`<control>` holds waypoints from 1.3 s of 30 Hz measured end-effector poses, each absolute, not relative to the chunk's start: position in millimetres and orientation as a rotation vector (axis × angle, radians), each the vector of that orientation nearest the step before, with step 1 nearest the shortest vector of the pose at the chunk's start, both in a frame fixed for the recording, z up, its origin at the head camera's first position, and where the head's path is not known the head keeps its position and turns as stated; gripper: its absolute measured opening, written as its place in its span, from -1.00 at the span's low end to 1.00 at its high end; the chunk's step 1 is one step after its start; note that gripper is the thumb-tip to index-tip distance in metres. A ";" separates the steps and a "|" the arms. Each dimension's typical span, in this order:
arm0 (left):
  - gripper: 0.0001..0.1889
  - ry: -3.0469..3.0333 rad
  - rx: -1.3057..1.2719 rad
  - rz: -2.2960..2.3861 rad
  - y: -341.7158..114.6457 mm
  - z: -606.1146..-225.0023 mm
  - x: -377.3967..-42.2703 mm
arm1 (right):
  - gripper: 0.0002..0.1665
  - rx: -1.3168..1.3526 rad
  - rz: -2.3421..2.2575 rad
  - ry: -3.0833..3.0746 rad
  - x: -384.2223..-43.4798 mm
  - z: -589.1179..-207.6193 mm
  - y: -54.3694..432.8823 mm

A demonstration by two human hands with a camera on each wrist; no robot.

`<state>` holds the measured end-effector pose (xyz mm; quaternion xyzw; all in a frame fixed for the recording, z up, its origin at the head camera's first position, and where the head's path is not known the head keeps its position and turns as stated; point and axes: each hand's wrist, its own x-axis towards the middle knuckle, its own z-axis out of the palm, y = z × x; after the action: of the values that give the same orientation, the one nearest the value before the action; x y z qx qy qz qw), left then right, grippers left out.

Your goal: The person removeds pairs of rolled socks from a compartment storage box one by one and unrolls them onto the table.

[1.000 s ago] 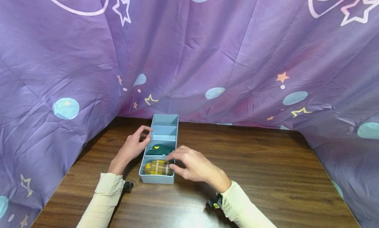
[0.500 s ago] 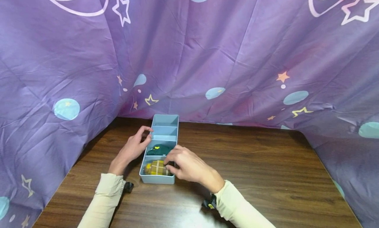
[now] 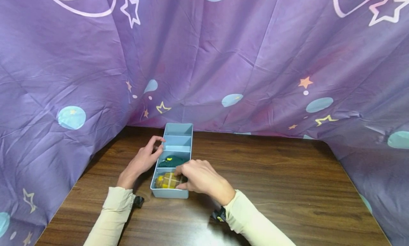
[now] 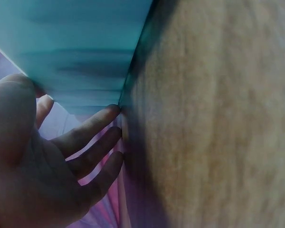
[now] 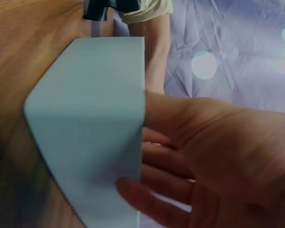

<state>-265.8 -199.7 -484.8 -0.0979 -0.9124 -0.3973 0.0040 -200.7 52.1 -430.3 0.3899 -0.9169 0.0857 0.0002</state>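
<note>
A long blue-grey divided organizer box stands on the wooden table. In its nearest compartment lies a yellow-and-brown plaid bundle, brighter yellow at its left end. My right hand reaches over the box's right wall, thumb and index finger curled on the bundle's right end. That end is partly hidden by the fingers. The compartment behind holds a dark green bundle with a small yellow mark. My left hand rests against the box's left side, thumb and index at the rim, the other fingers fairly straight beside the outer wall.
The wooden table extends to the right and in front of the box. A purple curtain with stars and moons hangs behind and at the sides. The two far compartments show bare walls and floor.
My right hand has shifted slightly left and its fingers reach farther over the plaid bundle, covering more of its right end. The left hand and the box have stayed in place.
</note>
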 end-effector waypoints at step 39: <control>-0.72 -2.820 -0.342 -1.230 -198.1 -486.3 -267.0 | -0.54 1.188 -0.047 -2.847 -207.5 -433.4 31.1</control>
<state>-267.0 -198.1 -486.3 -0.1104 -0.9108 -0.3972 0.0230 -207.5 31.1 -433.4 0.3848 -0.9224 -0.0153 0.0284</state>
